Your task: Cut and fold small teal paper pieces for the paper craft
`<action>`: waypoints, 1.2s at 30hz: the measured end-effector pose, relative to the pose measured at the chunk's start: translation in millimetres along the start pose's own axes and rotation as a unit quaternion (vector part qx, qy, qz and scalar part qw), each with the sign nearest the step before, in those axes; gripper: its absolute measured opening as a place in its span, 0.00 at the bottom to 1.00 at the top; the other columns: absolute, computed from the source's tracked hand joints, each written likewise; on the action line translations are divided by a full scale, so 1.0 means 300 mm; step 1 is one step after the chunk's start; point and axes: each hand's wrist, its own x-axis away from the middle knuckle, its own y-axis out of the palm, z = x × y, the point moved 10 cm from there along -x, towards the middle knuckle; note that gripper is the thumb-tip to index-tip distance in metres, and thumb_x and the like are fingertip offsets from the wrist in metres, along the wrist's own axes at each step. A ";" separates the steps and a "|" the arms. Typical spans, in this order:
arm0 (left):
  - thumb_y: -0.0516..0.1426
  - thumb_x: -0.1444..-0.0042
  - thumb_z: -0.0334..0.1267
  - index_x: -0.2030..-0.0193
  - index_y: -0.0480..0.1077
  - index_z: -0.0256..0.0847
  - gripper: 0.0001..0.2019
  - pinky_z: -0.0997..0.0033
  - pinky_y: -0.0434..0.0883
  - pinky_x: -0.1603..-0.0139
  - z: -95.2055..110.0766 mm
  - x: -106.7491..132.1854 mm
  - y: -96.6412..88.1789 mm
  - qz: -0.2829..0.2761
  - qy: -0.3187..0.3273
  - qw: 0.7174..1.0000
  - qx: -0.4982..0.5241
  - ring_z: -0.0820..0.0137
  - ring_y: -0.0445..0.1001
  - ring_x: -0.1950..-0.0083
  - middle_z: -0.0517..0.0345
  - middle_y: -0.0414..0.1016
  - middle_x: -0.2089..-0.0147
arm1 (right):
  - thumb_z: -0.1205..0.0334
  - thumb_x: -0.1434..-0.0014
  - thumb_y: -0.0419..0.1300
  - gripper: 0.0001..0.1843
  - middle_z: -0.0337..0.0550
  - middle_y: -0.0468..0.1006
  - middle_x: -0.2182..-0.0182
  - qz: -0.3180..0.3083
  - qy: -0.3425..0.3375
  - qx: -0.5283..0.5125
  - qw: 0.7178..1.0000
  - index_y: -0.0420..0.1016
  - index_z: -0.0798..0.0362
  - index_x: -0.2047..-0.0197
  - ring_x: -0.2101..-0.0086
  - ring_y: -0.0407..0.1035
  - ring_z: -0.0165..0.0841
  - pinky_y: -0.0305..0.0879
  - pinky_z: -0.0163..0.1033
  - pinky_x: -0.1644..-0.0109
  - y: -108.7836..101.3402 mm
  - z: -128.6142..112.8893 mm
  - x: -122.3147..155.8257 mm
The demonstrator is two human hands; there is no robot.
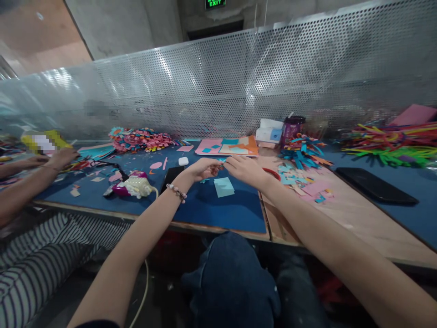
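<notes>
My left hand (204, 170) and my right hand (243, 169) meet above the blue table mat, fingertips pinched together. Between them shows a small piece of light blue paper (222, 160), mostly covered by the fingers. Just below the hands, a light blue paper sheet (224, 187) lies on the mat. Beside my left wrist is a black phone-like object (171, 178). A red ring-shaped handle (272, 173) shows partly behind my right wrist. Behind the hands lies a stack of coloured paper (235, 146) in pink, orange, cream and blue.
A glue gun (133, 187) with a cord lies left, near a white case (183, 161). Paper-strip bundles (141, 139) stand behind. On the right are a purple jar (292, 130), paper scraps (307, 184) and a dark phone (375, 186). A co-worker's arms (30, 182) reach in from the left.
</notes>
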 end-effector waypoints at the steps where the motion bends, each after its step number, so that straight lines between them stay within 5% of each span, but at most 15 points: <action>1: 0.61 0.54 0.32 0.73 0.69 0.32 0.05 0.76 0.62 0.69 0.003 0.001 0.003 -0.004 0.006 1.000 -0.004 0.79 0.65 0.71 0.54 0.70 0.71 | 0.71 0.37 0.42 0.15 0.52 0.70 0.61 0.002 0.006 -0.009 1.000 0.69 0.58 0.57 0.59 0.61 0.39 0.58 0.42 0.58 0.000 0.004 0.000; 10: 0.61 0.52 0.35 0.66 0.73 0.33 0.08 0.76 0.61 0.68 0.024 0.011 0.040 -0.066 0.049 0.995 -0.051 0.79 0.67 0.69 0.51 0.73 0.64 | 0.69 0.37 0.43 0.11 0.54 0.65 0.55 0.067 0.109 -0.172 0.977 0.66 0.56 0.58 0.53 0.59 0.39 0.60 0.44 0.52 0.009 0.078 0.008; 17: 0.62 0.53 0.38 0.64 0.72 0.34 0.11 0.75 0.61 0.68 0.035 0.009 0.026 -0.027 0.066 0.990 -0.122 0.75 0.70 0.65 0.49 0.75 0.63 | 0.64 0.40 0.49 0.06 0.46 0.68 0.66 0.123 0.249 -0.431 0.859 0.65 0.54 0.65 0.64 0.62 0.33 0.62 0.41 0.57 0.097 0.164 0.033; 25: 0.60 0.54 0.39 0.68 0.70 0.37 0.09 0.76 0.61 0.70 0.043 0.012 0.003 0.020 0.073 0.982 -0.175 0.75 0.69 0.68 0.50 0.76 0.65 | 0.57 0.46 0.56 0.09 0.40 0.73 0.72 0.112 0.350 -0.553 0.748 0.69 0.54 0.67 0.72 0.65 0.29 0.63 0.37 0.64 0.143 0.186 0.063; 36: 0.60 0.54 0.37 0.70 0.68 0.37 0.06 0.75 0.61 0.71 0.043 -0.001 0.004 0.025 0.096 0.982 -0.160 0.75 0.70 0.70 0.51 0.75 0.68 | 0.53 0.51 0.61 0.13 0.41 0.75 0.74 0.132 0.381 -0.590 0.699 0.73 0.56 0.68 0.72 0.66 0.30 0.62 0.37 0.65 0.194 0.205 0.081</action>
